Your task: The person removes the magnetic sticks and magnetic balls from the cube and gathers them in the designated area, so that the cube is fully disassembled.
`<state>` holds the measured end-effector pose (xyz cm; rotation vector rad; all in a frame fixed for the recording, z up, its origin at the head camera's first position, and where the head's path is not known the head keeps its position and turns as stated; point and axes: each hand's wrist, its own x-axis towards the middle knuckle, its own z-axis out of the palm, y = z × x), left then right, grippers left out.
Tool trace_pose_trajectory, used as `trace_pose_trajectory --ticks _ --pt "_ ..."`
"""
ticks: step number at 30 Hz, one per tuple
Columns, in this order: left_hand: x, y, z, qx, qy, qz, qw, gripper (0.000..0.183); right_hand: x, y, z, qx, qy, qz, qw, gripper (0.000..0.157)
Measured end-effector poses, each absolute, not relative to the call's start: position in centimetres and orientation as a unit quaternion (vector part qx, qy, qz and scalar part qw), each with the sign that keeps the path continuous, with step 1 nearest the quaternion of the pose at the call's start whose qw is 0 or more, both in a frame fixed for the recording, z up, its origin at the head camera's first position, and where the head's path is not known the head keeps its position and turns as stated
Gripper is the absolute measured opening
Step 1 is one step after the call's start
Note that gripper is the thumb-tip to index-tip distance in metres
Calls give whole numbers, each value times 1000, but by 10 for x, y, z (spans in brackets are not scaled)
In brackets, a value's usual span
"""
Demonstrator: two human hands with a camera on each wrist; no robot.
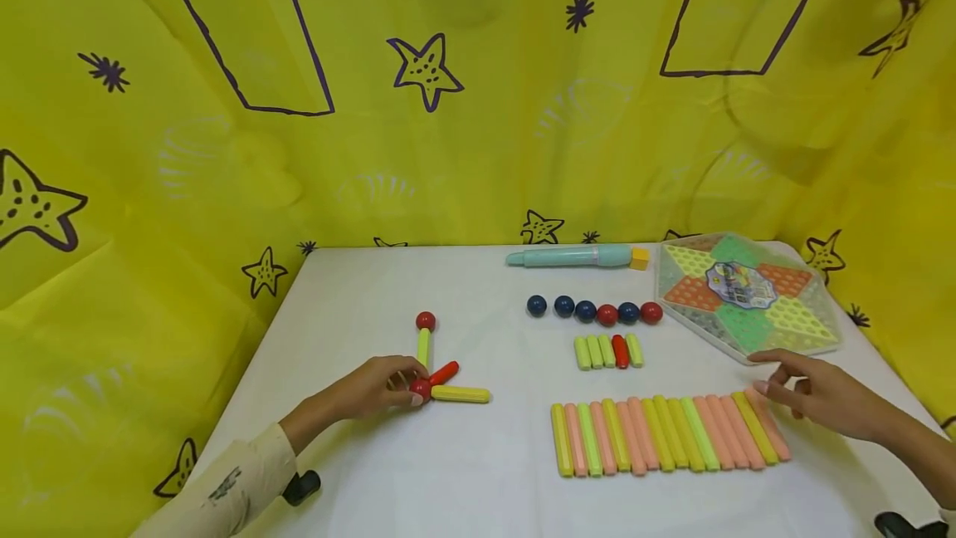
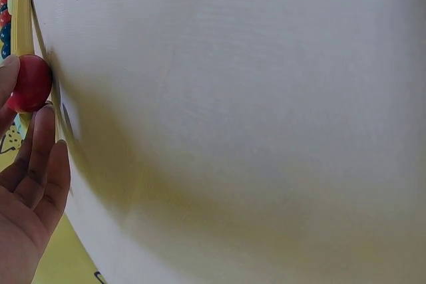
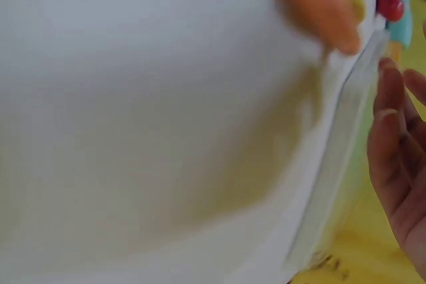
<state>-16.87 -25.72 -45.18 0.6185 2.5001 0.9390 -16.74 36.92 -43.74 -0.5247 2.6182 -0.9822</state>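
Observation:
My left hand pinches a red ball, from which a long yellow stick, a short red stick and a light green stick branch out. Another red ball caps the far end of the green one. In the left wrist view, thumb and fingers hold the red ball beside the yellow stick. My right hand hovers with loosely bent fingers by the right end of a row of long sticks, closest to a salmon stick.
Short sticks lie behind the long row, and blue and red balls line up farther back. A star-patterned hexagonal box sits at the back right. A teal pen-like tool and small orange cube lie near the back edge.

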Motion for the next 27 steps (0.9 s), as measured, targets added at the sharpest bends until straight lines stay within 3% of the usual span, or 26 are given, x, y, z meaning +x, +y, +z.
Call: trace_pose_trajectory --ticks 5,12,21,27 --pt "-167 -258 -451 218 893 340 197 28 -182 301 -411 -190 913 -336 134 40" --pt "-168 -257 -452 219 893 340 198 29 -209 190 -416 -324 870 -341 149 33" --pt "-169 -255 -451 211 893 340 204 29 -231 61 -430 -388 825 -312 266 33" --pt "-168 -256 -450 220 896 335 193 28 -227 10 -431 -391 844 -231 285 29"
